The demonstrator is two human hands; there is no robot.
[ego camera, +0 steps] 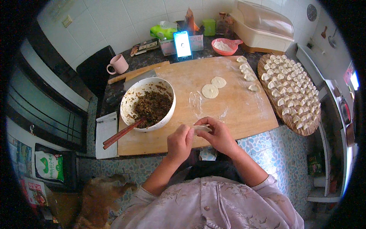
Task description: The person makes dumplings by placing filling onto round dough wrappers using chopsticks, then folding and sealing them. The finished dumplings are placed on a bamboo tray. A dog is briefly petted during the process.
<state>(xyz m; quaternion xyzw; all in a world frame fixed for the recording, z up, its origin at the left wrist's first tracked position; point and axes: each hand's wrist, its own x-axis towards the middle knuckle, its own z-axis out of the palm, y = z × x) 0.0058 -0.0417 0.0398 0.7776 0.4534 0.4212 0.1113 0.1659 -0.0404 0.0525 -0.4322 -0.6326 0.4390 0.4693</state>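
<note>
Between my two hands is a pale dumpling [202,129], held above the front part of a floured wooden board [183,111]. My left hand [180,140] grips one end of it, and my right hand [215,134] pinches the other with thumb and fingers. The fingers hide much of the dumpling. Two round dough wrappers [210,91] lie on the board, overlapping slightly. On the left stands a white bowl [169,112] of dark minced filling [154,106], with reddish wooden chopsticks [123,134] leaning over its rim. Several folded dumplings [250,77] rest near the board's right edge.
A round woven tray [304,131] full of dumplings stands at right. Behind the board are a lit phone [183,45], a red scoop of flour [226,47] and a pink mug [118,63]. A rolling pin [120,78] lies at left. A brown furry animal [100,197] is on the floor.
</note>
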